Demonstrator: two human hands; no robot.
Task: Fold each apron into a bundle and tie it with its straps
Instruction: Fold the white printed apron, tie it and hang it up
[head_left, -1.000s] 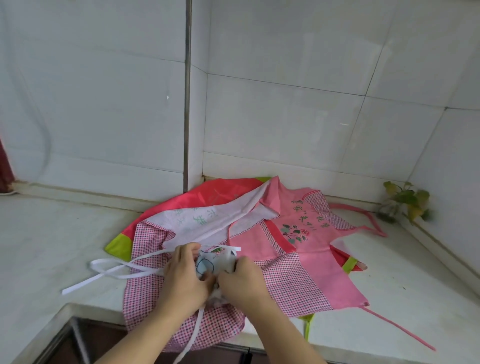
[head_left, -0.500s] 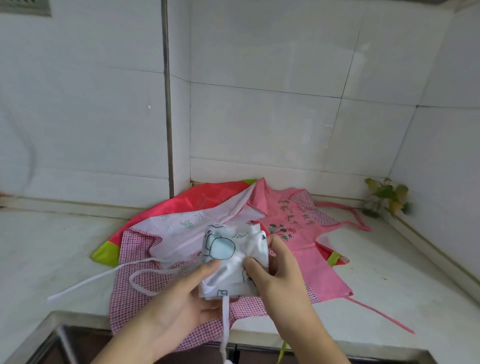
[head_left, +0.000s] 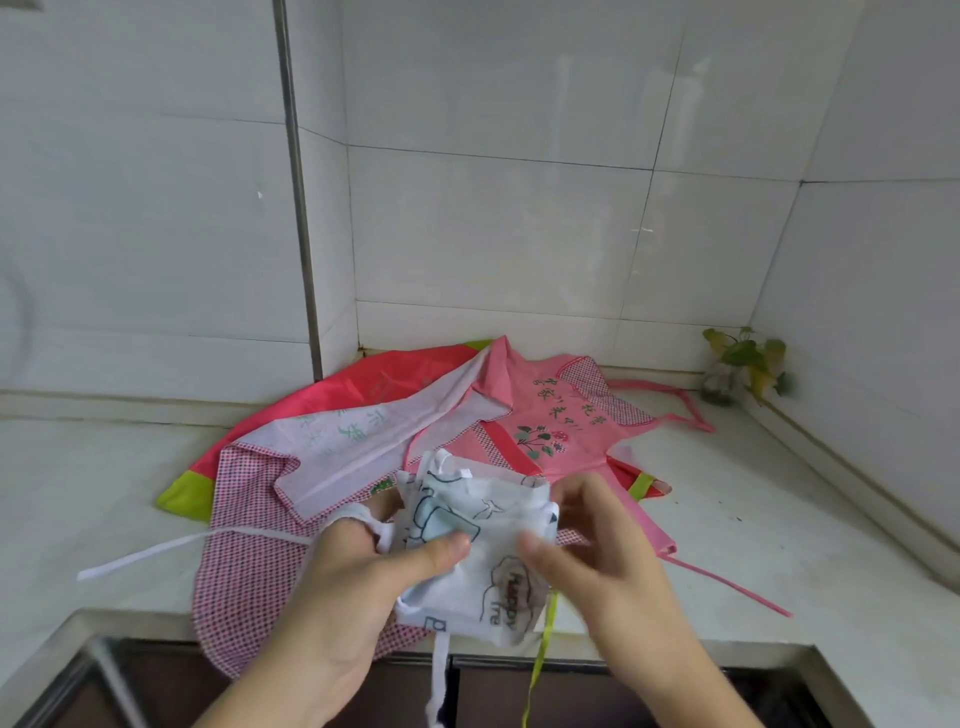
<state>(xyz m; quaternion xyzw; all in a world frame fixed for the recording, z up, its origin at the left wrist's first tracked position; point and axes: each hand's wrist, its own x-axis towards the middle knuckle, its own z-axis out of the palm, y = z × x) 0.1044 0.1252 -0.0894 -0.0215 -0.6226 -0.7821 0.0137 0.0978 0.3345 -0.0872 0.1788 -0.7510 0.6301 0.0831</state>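
Step in hand: white printed apron (head_left: 483, 545) is folded into a small bundle, lifted off the bench (head_left: 779, 545); tying looks begun, not finished.
Left hand (head_left: 353, 587): grips the bundle's left side, thumb on top; a white strap (head_left: 171, 545) appears looped over a finger.
Right hand (head_left: 597, 551): blurred at the bundle's right edge; whether it pinches the cloth, cannot tell.
Location: bundle near the bench's front edge, above the pink checked apron (head_left: 249, 561).
Next move: probably draw the loose strap round the bundle and knot it, keeping the folds pinched.
Hidden: strap ends drop out of frame; red apron (head_left: 332, 395) mostly covered.
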